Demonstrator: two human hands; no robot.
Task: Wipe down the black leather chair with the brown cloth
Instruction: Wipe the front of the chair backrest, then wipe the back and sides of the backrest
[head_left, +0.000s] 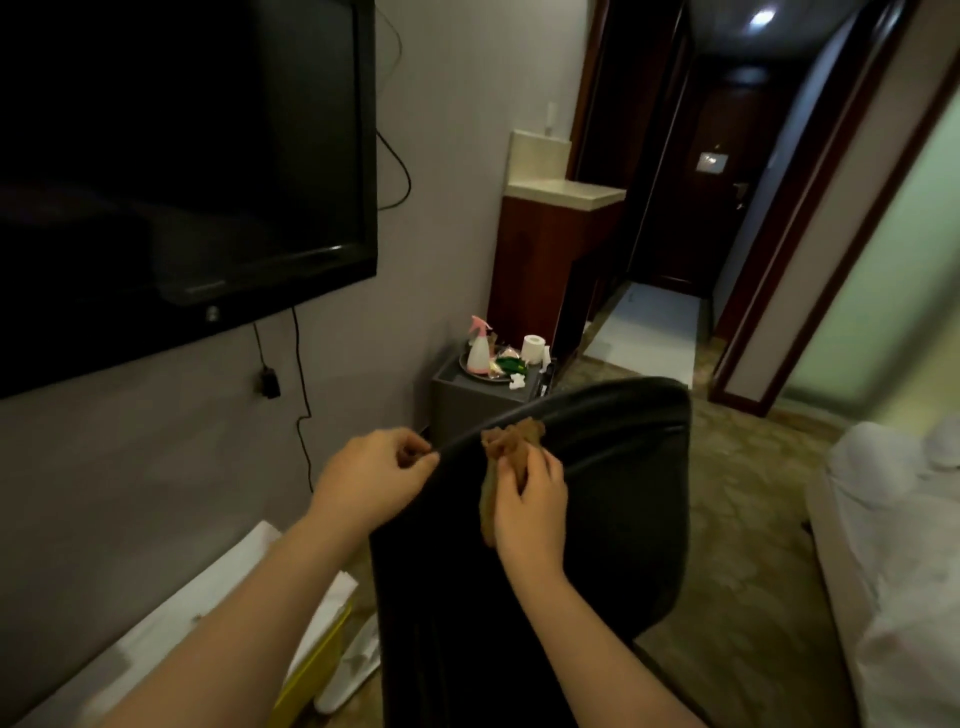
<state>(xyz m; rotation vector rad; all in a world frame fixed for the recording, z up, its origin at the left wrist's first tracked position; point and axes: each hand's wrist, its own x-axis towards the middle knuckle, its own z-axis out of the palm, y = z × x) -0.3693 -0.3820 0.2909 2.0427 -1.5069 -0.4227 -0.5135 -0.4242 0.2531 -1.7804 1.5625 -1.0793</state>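
Chair, black leather, padded (597, 493), under both hands; left hand (371, 480) pinches its top edge. Right hand (530, 512) clamps crumpled brown cloth (511, 441) against backrest. Wiping underway, probably; next: stroke cloth downward.

The black leather chair (597, 499) fills the lower middle, its curved top edge toward the wall. At the left end of that edge the left hand (374, 475) pinches the chair's rim. Just right of it, the right hand (530, 506) grips the brown cloth (511, 441), bunched against the chair's top edge. Beyond the chair stands a grey cabinet (457, 400) carrying a spray bottle (479, 347) and a paper roll (534, 347). A dark television (182, 171) hangs above and left of the chair.
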